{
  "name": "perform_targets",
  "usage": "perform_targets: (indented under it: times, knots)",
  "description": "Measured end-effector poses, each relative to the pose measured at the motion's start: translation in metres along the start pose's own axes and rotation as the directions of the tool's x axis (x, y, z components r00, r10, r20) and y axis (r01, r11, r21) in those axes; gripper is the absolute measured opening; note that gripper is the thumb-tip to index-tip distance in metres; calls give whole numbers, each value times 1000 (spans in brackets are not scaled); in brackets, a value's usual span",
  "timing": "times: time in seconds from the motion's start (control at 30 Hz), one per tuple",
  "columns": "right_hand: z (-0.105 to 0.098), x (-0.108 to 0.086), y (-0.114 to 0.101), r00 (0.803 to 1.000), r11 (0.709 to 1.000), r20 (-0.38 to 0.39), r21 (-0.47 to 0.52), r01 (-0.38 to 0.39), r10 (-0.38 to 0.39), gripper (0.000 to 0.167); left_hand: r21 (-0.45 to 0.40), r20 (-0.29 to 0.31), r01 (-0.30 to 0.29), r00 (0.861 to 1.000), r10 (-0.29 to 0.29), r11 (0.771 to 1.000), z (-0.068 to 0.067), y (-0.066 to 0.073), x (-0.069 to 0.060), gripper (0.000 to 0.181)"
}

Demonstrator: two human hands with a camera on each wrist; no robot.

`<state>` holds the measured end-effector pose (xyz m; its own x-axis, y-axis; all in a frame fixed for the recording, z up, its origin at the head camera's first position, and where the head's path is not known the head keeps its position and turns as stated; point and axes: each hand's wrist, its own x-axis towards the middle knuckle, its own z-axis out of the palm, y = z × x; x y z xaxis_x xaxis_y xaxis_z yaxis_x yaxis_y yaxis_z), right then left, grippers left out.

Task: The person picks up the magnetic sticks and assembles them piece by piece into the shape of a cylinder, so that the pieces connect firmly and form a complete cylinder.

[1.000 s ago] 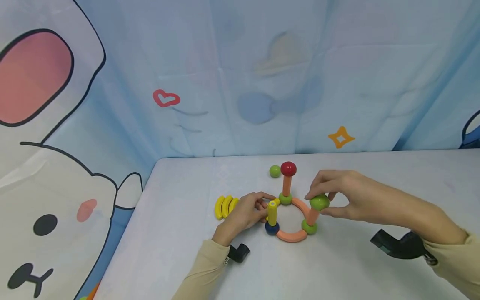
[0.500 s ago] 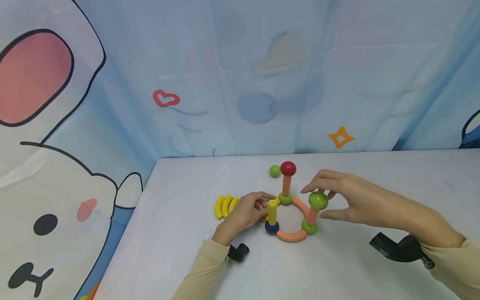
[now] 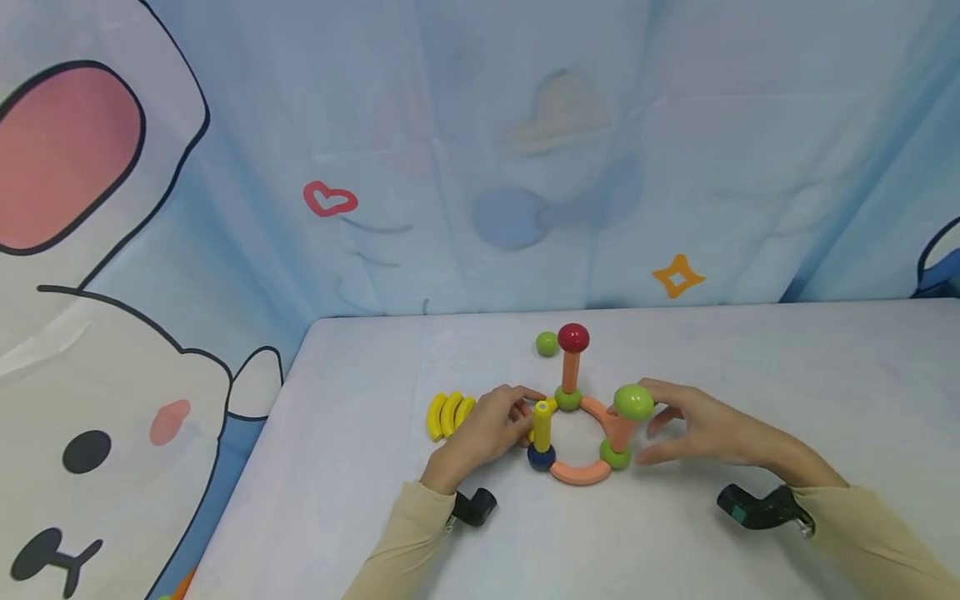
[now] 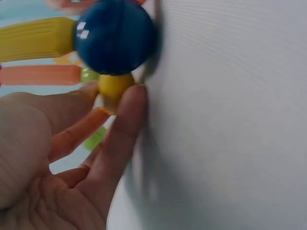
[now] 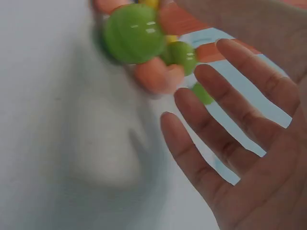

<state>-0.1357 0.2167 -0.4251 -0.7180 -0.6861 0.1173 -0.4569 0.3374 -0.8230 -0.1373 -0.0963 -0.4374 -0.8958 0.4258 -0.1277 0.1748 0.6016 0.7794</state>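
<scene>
A ring of curved orange pieces [image 3: 581, 473] and a yellow curved piece [image 4: 113, 91] is joined by green balls [image 3: 615, 453] and a blue ball [image 3: 542, 457]. On it stand an orange rod with a red cap [image 3: 573, 337], an orange rod with a green cap [image 3: 633, 402] and a yellow rod [image 3: 542, 427]. My left hand [image 3: 491, 429] pinches the yellow curved piece beside the blue ball. My right hand [image 3: 705, 425], fingers apart, is around the green-capped rod's right side; in the right wrist view the hand [image 5: 249, 139] holds nothing.
Several yellow curved pieces [image 3: 450, 414] lie left of my left hand. A loose green ball [image 3: 547, 343] sits behind the ring, beside the red cap. A blue patterned curtain [image 3: 450, 250] hangs behind the white table [image 3: 337, 375].
My right hand has let go of the green cap and moved lower, to the rod's right side. The green-capped rod stands on its own. My left hand has kept its pinch.
</scene>
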Motion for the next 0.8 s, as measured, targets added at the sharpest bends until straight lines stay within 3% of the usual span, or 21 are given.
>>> perform_targets:
  times: [0.13,0.27,0.5,0.8]
  knots:
    - [9,-1,6,1000,1000,-16,-6,-14,14,59,-1,4,-48,999,48,999,-7,3,-8,34]
    - [15,1,5,1000,1000,-18,-17,-2,1,53,-59,7,-127,992,127,990,-14,7,-19,38]
    - [20,5,0,995,994,-16,-33,101,-101,22,-190,107,-246,957,269,950,-18,15,-27,47]
    - [25,8,-5,1000,999,10,-36,14,-14,19,-186,57,-281,954,296,942,-11,12,-26,23]
